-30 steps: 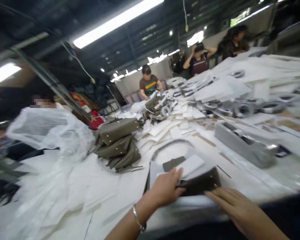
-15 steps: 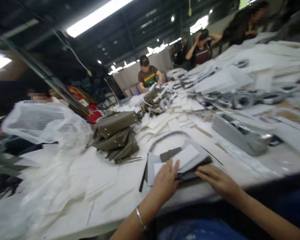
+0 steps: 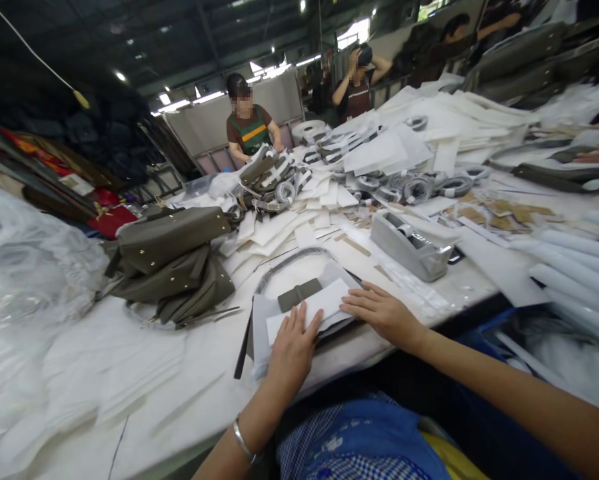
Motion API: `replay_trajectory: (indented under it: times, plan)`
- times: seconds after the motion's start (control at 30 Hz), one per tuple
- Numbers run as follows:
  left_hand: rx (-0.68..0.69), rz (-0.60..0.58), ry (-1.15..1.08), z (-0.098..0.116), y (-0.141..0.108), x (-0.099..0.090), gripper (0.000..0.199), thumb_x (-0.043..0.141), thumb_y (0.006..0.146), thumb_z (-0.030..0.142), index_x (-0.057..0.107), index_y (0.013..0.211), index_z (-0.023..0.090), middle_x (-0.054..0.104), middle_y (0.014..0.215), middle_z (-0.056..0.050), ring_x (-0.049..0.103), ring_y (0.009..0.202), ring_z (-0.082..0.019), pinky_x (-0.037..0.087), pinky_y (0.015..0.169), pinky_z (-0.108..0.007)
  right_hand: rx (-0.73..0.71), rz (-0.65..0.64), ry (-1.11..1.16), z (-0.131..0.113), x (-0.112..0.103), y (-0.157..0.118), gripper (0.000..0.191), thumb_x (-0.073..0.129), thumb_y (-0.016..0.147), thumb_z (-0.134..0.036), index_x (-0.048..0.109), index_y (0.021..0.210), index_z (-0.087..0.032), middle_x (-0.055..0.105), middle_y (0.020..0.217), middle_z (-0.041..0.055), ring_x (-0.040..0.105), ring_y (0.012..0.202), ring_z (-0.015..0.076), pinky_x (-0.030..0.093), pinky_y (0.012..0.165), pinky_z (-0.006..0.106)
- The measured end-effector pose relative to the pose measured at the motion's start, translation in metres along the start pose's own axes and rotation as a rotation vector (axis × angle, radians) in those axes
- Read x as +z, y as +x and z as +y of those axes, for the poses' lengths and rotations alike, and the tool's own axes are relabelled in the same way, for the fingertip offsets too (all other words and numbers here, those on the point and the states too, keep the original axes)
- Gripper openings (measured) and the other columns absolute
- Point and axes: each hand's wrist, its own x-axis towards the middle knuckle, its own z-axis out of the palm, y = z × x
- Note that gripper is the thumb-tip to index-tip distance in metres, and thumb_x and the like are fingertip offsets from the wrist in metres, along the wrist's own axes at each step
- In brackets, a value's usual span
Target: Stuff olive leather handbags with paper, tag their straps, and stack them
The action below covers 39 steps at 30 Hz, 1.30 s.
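In front of me on the table lies an olive handbag [image 3: 299, 294], mostly covered in pale wrapping, with its wrapped handle [image 3: 299, 257] arching away from me. A folded white sheet [image 3: 324, 303] rests across the bag's front. My left hand [image 3: 293, 347] presses on the sheet's left part with its fingers spread out. My right hand [image 3: 382, 310] lies with outstretched fingers on the sheet's right end. A dark strap [image 3: 244, 343] sticks out at the bag's left side. Both palms face down, so what lies beneath them is hidden.
A grey tape dispenser [image 3: 409, 250] stands beyond my right hand. Stacked olive bags [image 3: 172, 260] sit to the left, near clear plastic [image 3: 34, 247]. White sheets [image 3: 114, 360] spread over the table's left. Grey coils [image 3: 416, 189] and another person [image 3: 252, 127] are farther back.
My right hand has moved from the bag's right edge up onto the white sheet and flattened. My left hand stays on the sheet, fingers spread. The view has swung right.
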Motion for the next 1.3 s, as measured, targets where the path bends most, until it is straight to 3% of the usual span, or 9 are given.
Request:
replay_trajectory:
  times: [0.1,0.23,0.43,0.57,0.67,0.8,0.97,1.2,1.3]
  plan:
    - [-0.007,-0.03,0.012,0.016,0.009,-0.005,0.059,0.043,0.089,0.005,0.039,0.146,0.018,0.031,0.16,-0.014,0.031,0.147,-0.032,0.037,0.112,-0.059,0.074,0.039,0.06,0.001,0.011,-0.009,0.047,0.047,0.097,-0.009,0.06,0.134,-0.034,0.066,0.131,0.0012,0.059,0.127,0.0234,0.041,0.113,0.052]
    - [-0.032,-0.042,-0.027,0.038,0.027,-0.009,0.045,0.05,0.091,0.02,0.051,0.135,0.008,0.041,0.153,-0.023,0.034,0.144,-0.035,0.03,0.115,-0.062,0.117,0.035,0.077,0.0,0.013,-0.011,0.043,0.045,0.099,-0.012,0.062,0.131,-0.035,0.067,0.13,-0.0004,0.059,0.126,0.0227,0.04,0.114,0.051]
    - [-0.042,0.113,0.046,0.046,0.026,0.014,0.058,0.046,0.098,0.019,0.032,0.153,0.027,0.041,0.154,-0.017,0.037,0.143,-0.035,0.033,0.113,-0.06,0.124,0.096,0.179,-0.006,0.007,-0.019,0.042,0.043,0.1,-0.016,0.059,0.135,-0.033,0.064,0.134,0.0011,0.054,0.132,0.0215,0.042,0.114,0.048]
    - [-0.044,0.145,0.055,0.044,0.021,0.021,0.062,0.049,0.096,0.016,0.03,0.154,0.027,0.04,0.155,-0.017,0.038,0.143,-0.035,0.034,0.114,-0.06,0.498,0.273,0.223,-0.019,-0.001,-0.038,0.04,0.05,0.098,-0.029,0.056,0.138,-0.027,0.061,0.137,0.0094,0.059,0.126,0.0259,0.047,0.11,0.049]
    - [-0.042,0.17,0.042,0.044,0.021,0.022,0.065,0.05,0.095,0.014,0.029,0.155,0.027,0.04,0.155,-0.018,0.038,0.143,-0.036,0.034,0.114,-0.06,0.797,0.157,0.377,-0.022,-0.004,-0.044,0.049,0.053,0.095,-0.042,0.051,0.141,-0.024,0.07,0.123,0.0111,0.07,0.106,0.0268,0.056,0.097,0.047]
    - [-0.045,0.191,0.032,0.044,0.022,0.024,0.063,0.049,0.096,0.014,0.031,0.154,0.027,0.04,0.155,-0.017,0.037,0.143,-0.035,0.033,0.114,-0.061,0.934,-0.04,0.494,-0.012,-0.007,-0.028,0.059,0.06,0.088,-0.054,0.056,0.136,-0.02,0.075,0.109,0.0111,0.072,0.099,0.0283,0.055,0.094,0.045]
    - [-0.04,0.213,0.046,0.043,0.019,0.028,0.062,0.048,0.096,0.013,0.032,0.154,0.026,0.039,0.155,-0.018,0.037,0.143,-0.036,0.033,0.114,-0.061,1.041,-0.21,0.57,-0.006,-0.018,0.001,0.049,0.065,0.08,-0.064,0.071,0.099,-0.019,0.075,0.094,0.0088,0.069,0.09,0.0285,0.053,0.089,0.044]
    - [-0.05,0.278,0.022,0.042,0.017,0.028,0.061,0.049,0.097,0.021,0.03,0.155,0.022,0.031,0.159,-0.015,0.029,0.147,-0.035,0.028,0.117,-0.06,1.209,-0.009,1.288,-0.029,-0.029,0.023,0.055,0.077,0.076,-0.057,0.064,0.108,-0.014,0.072,0.111,0.0116,0.067,0.104,0.0231,0.056,0.091,0.036]
    - [-0.044,0.315,-0.011,0.038,0.016,0.029,0.068,0.056,0.095,0.032,0.028,0.155,0.02,0.03,0.16,-0.016,0.029,0.147,-0.036,0.028,0.117,-0.061,1.269,0.051,1.373,-0.035,-0.027,0.033,0.058,0.081,0.073,-0.053,0.062,0.11,-0.013,0.072,0.106,0.0118,0.069,0.097,0.0213,0.059,0.084,0.032]
